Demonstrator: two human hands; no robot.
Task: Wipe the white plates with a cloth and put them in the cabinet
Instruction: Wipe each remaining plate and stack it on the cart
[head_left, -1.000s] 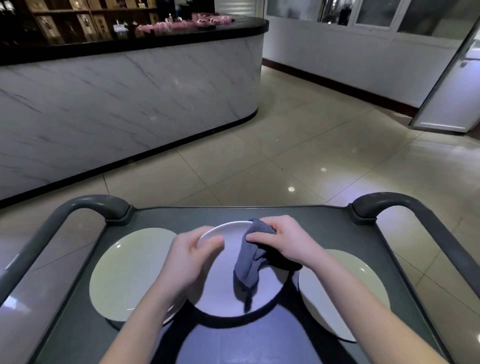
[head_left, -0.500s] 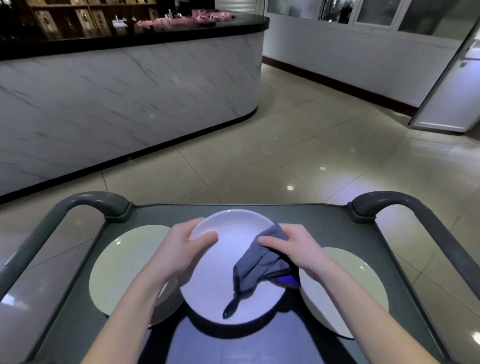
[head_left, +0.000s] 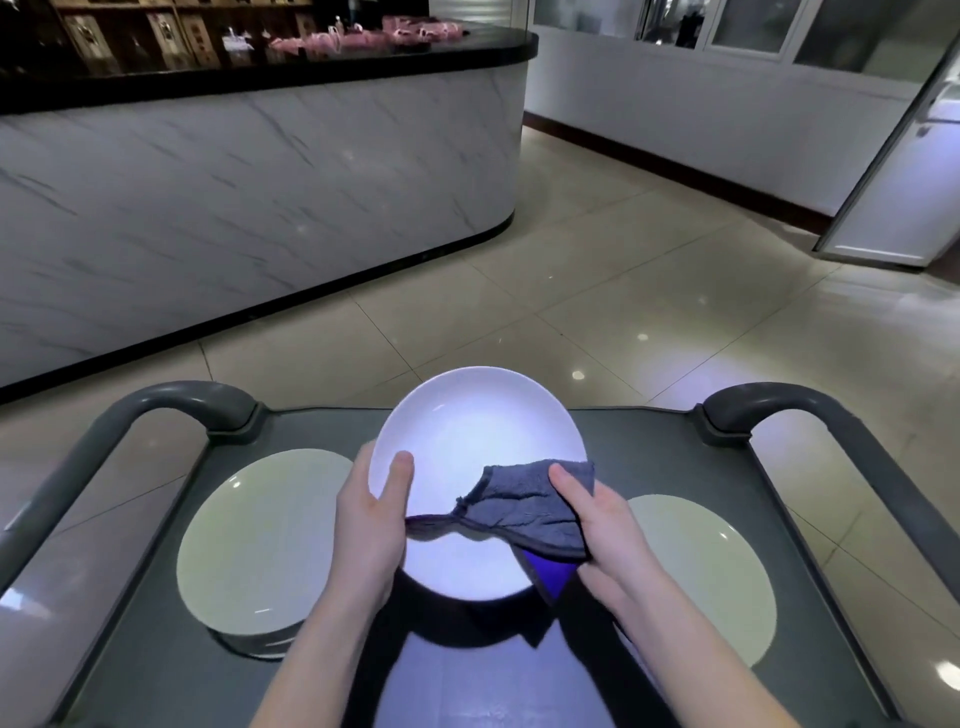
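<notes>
Head camera: a pale plate (head_left: 265, 540) sits near the cart's (head_left: 649, 441) left rail; beside it the left hand (head_left: 371, 530) grips the raised white plate (head_left: 472, 441) by its left rim, thumb on its face. The right hand (head_left: 602, 535) pinches the grey cloth (head_left: 519, 509) over that plate's right rim, the other plate (head_left: 696, 571) lies by the right rail, and open tiled floor (head_left: 571, 291) spreads beyond.

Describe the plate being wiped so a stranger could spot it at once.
Find the dark grey cart with curved handles. The pale left plate and pale right plate lie flat on it. Between them is the round white plate, the only one tilted off the cart, held by the left hand, with the grey cloth on it.
</notes>
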